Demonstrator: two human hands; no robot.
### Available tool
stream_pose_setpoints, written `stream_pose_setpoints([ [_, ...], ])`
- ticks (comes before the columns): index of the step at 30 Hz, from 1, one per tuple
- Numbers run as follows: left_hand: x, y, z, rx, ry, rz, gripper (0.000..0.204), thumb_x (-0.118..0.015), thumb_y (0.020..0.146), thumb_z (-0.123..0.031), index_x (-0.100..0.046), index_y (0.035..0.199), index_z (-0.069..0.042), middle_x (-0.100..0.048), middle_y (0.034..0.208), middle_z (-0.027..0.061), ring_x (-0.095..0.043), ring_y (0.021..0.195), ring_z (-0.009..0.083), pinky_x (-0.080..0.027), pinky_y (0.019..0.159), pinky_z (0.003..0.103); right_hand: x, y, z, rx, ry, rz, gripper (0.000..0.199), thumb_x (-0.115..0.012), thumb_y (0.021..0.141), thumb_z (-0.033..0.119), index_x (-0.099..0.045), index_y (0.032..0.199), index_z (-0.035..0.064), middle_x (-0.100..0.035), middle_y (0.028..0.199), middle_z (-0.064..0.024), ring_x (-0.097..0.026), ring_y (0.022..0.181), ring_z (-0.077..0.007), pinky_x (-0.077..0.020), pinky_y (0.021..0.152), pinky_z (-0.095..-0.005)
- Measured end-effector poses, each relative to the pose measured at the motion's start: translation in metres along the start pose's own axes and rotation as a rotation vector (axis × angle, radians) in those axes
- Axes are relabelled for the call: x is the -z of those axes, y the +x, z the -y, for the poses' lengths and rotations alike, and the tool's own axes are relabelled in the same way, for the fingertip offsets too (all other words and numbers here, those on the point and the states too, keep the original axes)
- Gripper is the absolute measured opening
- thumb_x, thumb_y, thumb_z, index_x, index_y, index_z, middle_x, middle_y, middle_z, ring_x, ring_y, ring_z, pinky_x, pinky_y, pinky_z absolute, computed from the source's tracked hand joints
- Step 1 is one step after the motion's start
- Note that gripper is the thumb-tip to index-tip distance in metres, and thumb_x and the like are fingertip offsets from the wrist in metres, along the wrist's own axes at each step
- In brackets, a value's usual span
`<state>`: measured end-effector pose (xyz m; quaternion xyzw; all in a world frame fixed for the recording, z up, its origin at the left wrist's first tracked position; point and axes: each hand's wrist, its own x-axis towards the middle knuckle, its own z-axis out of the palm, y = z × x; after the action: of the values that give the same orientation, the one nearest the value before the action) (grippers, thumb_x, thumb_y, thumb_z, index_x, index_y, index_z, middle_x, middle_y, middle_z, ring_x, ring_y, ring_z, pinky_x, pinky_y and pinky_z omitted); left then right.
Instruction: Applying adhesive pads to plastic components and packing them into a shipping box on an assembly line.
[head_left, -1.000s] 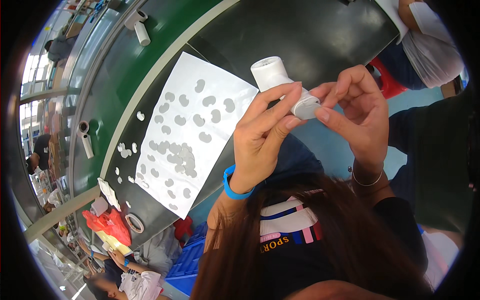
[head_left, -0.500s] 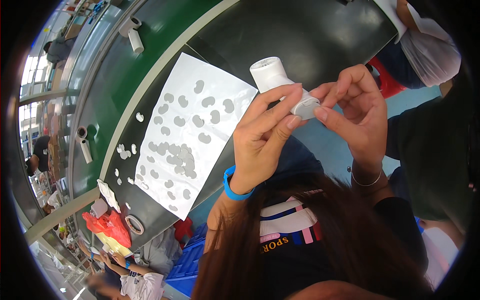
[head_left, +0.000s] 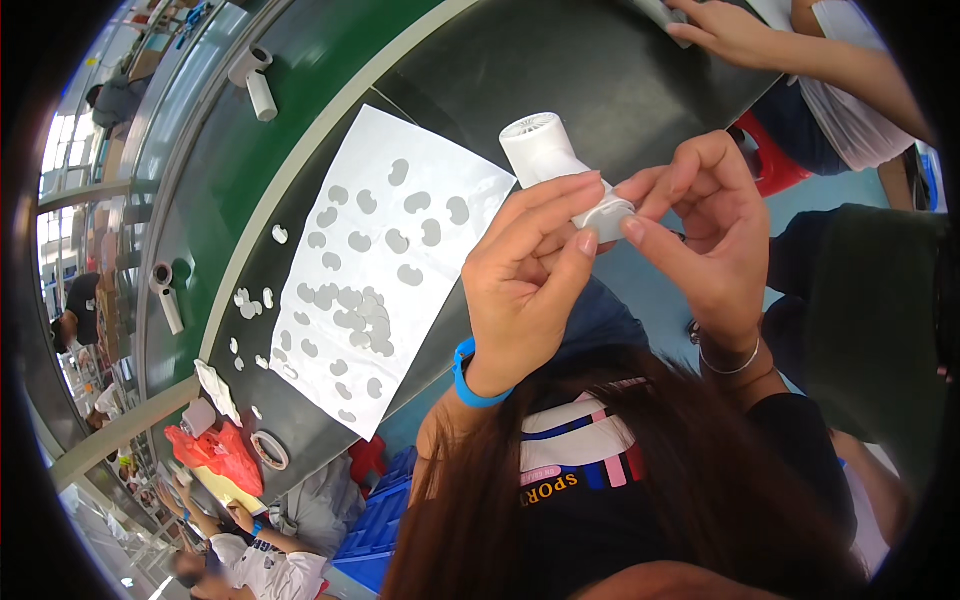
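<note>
The left hand [head_left: 525, 285] is wrapped around the handle of a white device [head_left: 545, 160], holding it tilted above the edge of the dark tabletop [head_left: 640, 95], its round grille facing up and away from the person. The right hand [head_left: 712, 240] is narrow: thumb and fingertips pinch the pale grey end [head_left: 606, 214] of that handle. Whether they grip a separate piece there or the device itself, I cannot tell. Against a second ago, the grille shows more fully and the grey end looks thinner, so the device has turned slightly; both hands remain nearly where they were.

Beside the left hand, on the tabletop, a white sheet [head_left: 370, 150] carries grey bean-shaped pieces [head_left: 365, 322], some scattered, others overlapping in a heap; their layout looks unchanged. Small white pieces [head_left: 248, 304] lie just off the sheet's far left edge. Nearer the left end are a red plastic bag [head_left: 222, 455] and a pale ring-shaped roll [head_left: 283, 459].

Beyond the tabletop, on the green belt [head_left: 330, 85], an upper white unit [head_left: 262, 97] and a lower white unit [head_left: 172, 310] have both shifted. At upper right, a co-worker's hand [head_left: 728, 35] has come in, touching a whitish object [head_left: 664, 20].
</note>
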<state>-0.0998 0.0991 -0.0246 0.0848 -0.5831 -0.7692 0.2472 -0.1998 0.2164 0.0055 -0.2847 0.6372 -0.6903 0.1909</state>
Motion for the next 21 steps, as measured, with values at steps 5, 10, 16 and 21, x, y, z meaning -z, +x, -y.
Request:
stream_pose_setpoints([
  [5,-0.0006,-0.0006,-0.0007,0.001,0.057,-0.006,0.027,-0.052,0.086,0.009,-0.059,0.112,0.008,-0.052,0.122,0.0199,-0.061,0.101,0.0267,-0.057,0.084,0.036,0.0001,-0.0011,0.0007,-0.011,-0.009,-0.012,0.030,-0.064,0.073,-0.006,-0.043,0.094,0.0028,-0.057,0.084,-0.0055,-0.060,0.081,-0.0088,-0.0457,0.078,-0.0240],
  [10,-0.0028,0.0010,0.0010,0.019,-0.003,-0.023,0.030,-0.055,0.081,0.014,-0.059,0.110,0.009,-0.052,0.121,0.0188,-0.063,0.090,0.0194,-0.056,0.078,0.029,0.0028,-0.0023,-0.0021,0.014,-0.021,-0.012,0.030,-0.063,0.074,-0.006,-0.043,0.094,0.0028,-0.056,0.083,-0.0052,-0.060,0.081,-0.0095,-0.0461,0.078,-0.0243],
  [16,-0.0026,0.0021,0.0003,0.059,-0.063,-0.044,0.030,-0.061,0.076,0.016,-0.058,0.106,0.011,-0.054,0.118,0.0170,-0.065,0.085,0.0162,-0.056,0.074,0.024,0.0019,-0.0030,-0.0030,0.042,-0.030,-0.006,0.029,-0.063,0.075,-0.007,-0.043,0.094,0.0028,-0.055,0.081,-0.0042,-0.061,0.083,-0.0112,-0.0473,0.077,-0.0247],
  [21,-0.0025,0.0026,-0.0003,0.057,-0.063,-0.046,0.029,-0.058,0.077,0.017,-0.056,0.106,0.014,-0.052,0.118,0.0227,-0.066,0.091,0.0278,-0.059,0.078,0.034,0.0020,-0.0047,0.0018,-0.031,-0.001,-0.021,0.029,-0.064,0.077,-0.006,-0.043,0.094,0.0023,-0.054,0.082,-0.0048,-0.061,0.084,-0.0120,-0.0480,0.077,-0.0250],
])
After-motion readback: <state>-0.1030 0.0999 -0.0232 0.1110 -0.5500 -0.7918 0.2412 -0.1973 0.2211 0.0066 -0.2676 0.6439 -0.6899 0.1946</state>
